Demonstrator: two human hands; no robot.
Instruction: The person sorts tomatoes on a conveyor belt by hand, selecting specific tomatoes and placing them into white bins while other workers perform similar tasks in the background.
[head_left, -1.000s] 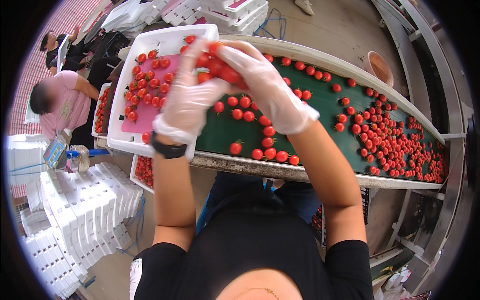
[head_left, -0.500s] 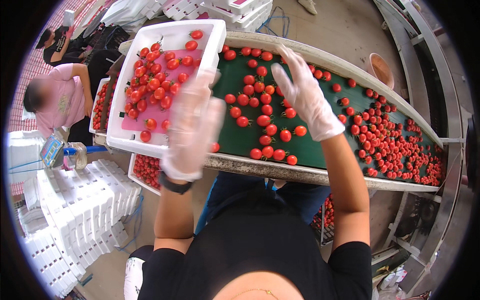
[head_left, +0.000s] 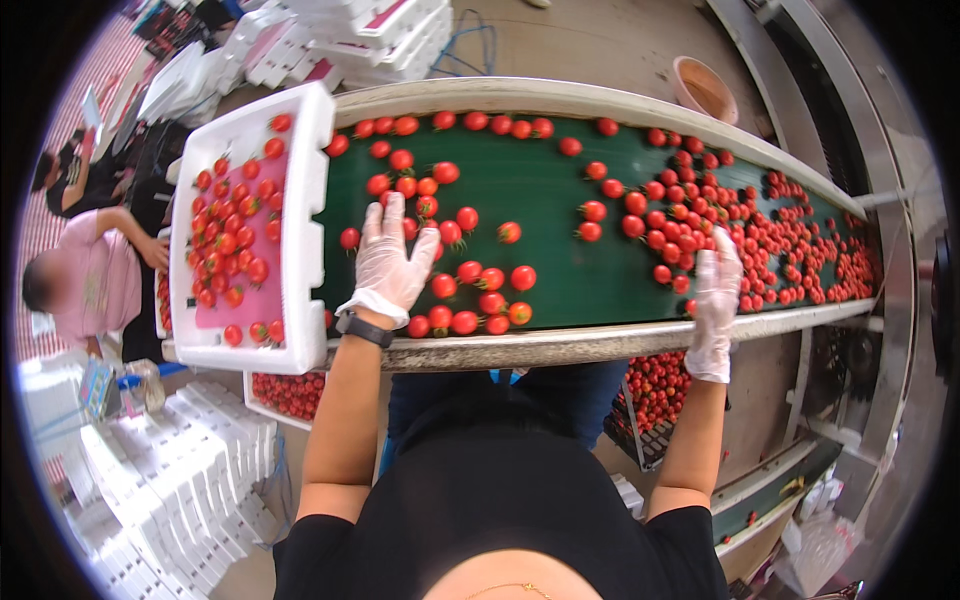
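Gloved left hand (head_left: 392, 264) is over green belt (head_left: 560, 285), palm down, fingers released and spread among loose tomatoes (head_left: 470, 271). Gloved right hand (head_left: 716, 300) is at near edge of dense tomato group (head_left: 687, 242); cannot tell if fingers grasp something. White box (head_left: 312, 210), also holding tomatoes, stands at belt's left end.

No lettering can be read; the blue panel (head_left: 97, 388) at far left, perhaps marked, is blurred.
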